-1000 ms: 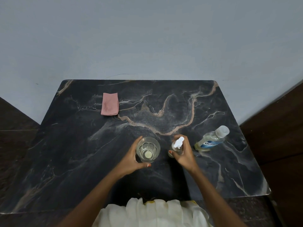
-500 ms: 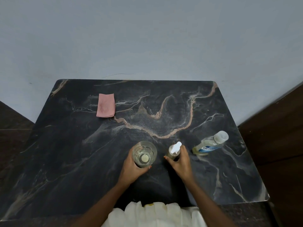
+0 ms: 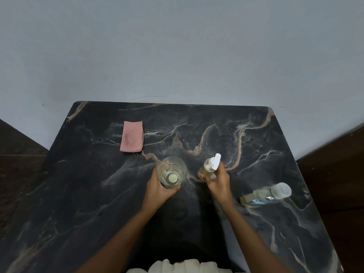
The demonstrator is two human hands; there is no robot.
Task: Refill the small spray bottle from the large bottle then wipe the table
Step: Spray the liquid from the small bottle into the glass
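My right hand (image 3: 217,182) grips the small spray bottle (image 3: 207,166), clear with yellowish liquid and a white spray head, tilted and held at the table's middle. My left hand (image 3: 159,191) wraps around a clear drinking glass (image 3: 172,172) just left of it, seen from above. The large bottle (image 3: 265,195), clear with a white cap and a blue label, lies on its side at the right, apart from both hands. A folded pink cloth (image 3: 132,136) lies flat at the far left of the black marble table (image 3: 88,194).
A pale grey wall rises directly behind the table's far edge. Dark brown floor (image 3: 17,146) shows on the left and a dark wooden surface (image 3: 338,166) on the right. White ruffled clothing (image 3: 183,266) sits at the near edge.
Both hands have moved farther out over the table, carrying the glass and the spray bottle. The spray bottle now tilts more. The large bottle and cloth have stayed put.
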